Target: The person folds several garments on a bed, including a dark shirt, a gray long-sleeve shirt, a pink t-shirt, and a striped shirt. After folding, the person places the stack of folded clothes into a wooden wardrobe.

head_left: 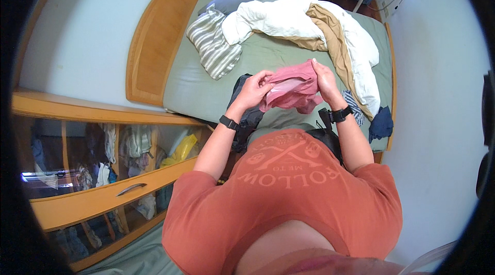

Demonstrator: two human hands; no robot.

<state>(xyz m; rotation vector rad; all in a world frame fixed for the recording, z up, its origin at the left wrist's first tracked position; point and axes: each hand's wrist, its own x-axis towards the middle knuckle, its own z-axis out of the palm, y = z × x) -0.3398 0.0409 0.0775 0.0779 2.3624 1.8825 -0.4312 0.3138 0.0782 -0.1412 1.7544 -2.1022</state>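
Observation:
A pink garment [295, 85] of soft, crumpled fabric is held up between my two hands over the near side of the bed; a paler inner side shows in its folds. My left hand [254, 90] pinches its left edge with bent fingers. At the right edge, my right hand [327, 83] grips the cloth, thumb pointing up and the other fingers mostly hidden behind the fabric. Under my left forearm lies a dark garment [242, 94] on the bed. Beside my right wrist are a blue-and-white striped cloth [353, 103] and a navy garment [381, 123].
The bed has a green sheet [193, 87] and a wooden headboard [160, 43] at left. A white and tan duvet [289, 14] is bunched at the far side, near a striped pillow [214, 43]. A glass-fronted wooden wardrobe [103, 195] stands at left, a wall [438, 120] at right.

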